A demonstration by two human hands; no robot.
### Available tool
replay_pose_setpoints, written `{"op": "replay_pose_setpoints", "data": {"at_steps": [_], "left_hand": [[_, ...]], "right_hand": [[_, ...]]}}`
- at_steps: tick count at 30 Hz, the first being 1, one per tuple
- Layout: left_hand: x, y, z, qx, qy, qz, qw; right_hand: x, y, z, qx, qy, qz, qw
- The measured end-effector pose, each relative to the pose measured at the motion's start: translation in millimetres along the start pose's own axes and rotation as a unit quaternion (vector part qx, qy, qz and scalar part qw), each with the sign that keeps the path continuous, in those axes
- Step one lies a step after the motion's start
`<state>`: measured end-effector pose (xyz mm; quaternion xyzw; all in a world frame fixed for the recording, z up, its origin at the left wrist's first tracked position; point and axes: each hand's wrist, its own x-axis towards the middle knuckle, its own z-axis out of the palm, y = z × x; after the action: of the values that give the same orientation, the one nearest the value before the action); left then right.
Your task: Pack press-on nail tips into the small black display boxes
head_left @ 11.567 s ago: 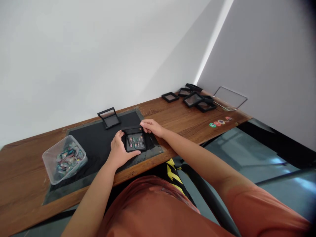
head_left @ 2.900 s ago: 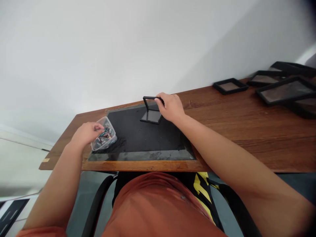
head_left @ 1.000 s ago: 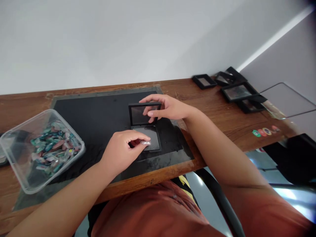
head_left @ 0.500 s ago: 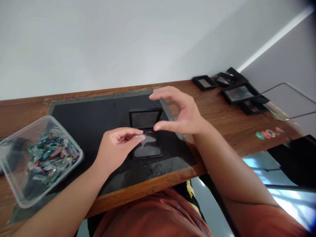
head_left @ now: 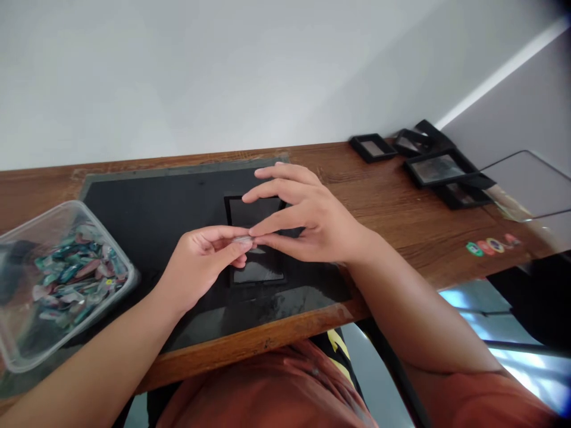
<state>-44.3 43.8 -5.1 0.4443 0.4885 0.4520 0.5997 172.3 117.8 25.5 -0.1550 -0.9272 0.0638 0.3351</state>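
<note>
My left hand (head_left: 193, 261) pinches a small clear-wrapped piece (head_left: 243, 239) between thumb and forefinger. The thumb and forefinger of my right hand (head_left: 307, 217) close on the right end of the same piece, while its other fingers are spread above. Just beneath my hands an open black case (head_left: 256, 273) lies on the dark mat (head_left: 147, 208), its lid with a window raised at the back. My right hand hides part of that lid. What is inside the wrapper is too small to make out.
On the left, a clear plastic tub (head_left: 134, 279) holds many small wrapped pieces (head_left: 74, 276) in green, pink and clear. Several black cases (head_left: 439, 169) are heaped at the back right of the wooden table (head_left: 392, 220). Round coloured stickers (head_left: 484, 246) are near the right edge.
My right hand has come left and down, and its open thumb and forefinger have closed on the piece in my left hand. The view has shifted slightly.
</note>
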Motion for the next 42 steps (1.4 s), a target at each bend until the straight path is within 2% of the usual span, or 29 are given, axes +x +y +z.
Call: {"op": "replay_pose_setpoints", "data": {"at_steps": [11,19,24,37,42], "left_hand": [[-1,0,2.0,0.018,0.0,-0.023,1.0],[1,2,1.9,0.024,-0.014,-0.029,0.999],[-1,3,0.1,0.023,-0.026,-0.025,0.999],[-2,2,-2.2,0.049,-0.019,-0.009,0.999],[-2,2,-0.8,0.054,-0.019,-0.002,0.998]], "right_hand": [[1,-1,6,0.041,-0.002,0.025,0.999],[4,-5,3,0.023,0.007,0.048,0.999],[3,-3,2,0.054,-0.016,0.036,0.998],[4,-8,7,0.034,0.02,0.013,0.999],[5,-13,9,0.032,0.003,0.025,0.999]]}}
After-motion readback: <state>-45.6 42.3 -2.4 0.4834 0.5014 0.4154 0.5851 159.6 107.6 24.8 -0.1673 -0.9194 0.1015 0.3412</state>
